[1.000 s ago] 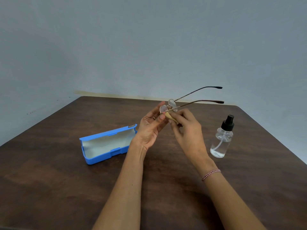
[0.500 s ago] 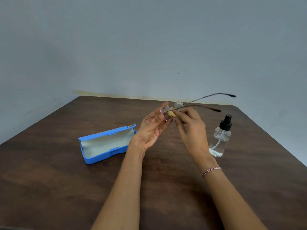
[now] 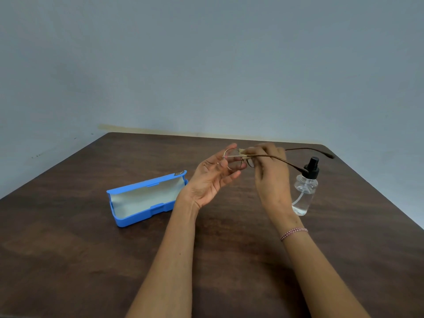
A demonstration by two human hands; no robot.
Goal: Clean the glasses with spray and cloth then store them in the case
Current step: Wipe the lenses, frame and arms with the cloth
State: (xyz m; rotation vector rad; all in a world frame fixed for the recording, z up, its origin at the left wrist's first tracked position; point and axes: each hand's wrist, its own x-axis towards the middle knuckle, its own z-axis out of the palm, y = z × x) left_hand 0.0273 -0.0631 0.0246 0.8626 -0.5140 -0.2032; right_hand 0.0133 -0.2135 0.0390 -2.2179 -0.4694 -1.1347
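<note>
The glasses are held in the air above the far middle of the desk, temples pointing toward its right edge. The left hand pinches a lens rim; the right hand pinches the cloth against the frame. The open blue case lies left of centre, and the spray bottle stands upright toward the right edge

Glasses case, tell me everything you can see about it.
The glasses case is a long blue box, hard plastic by its look, lying open on the dark wooden table with its lid tipped back. The inside is lined in pale off-white material and holds nothing. A small clasp tab sits on the front edge, a tiny dark tag at the far right corner. It lies just left of the left hand, which does not grip it.
</note>
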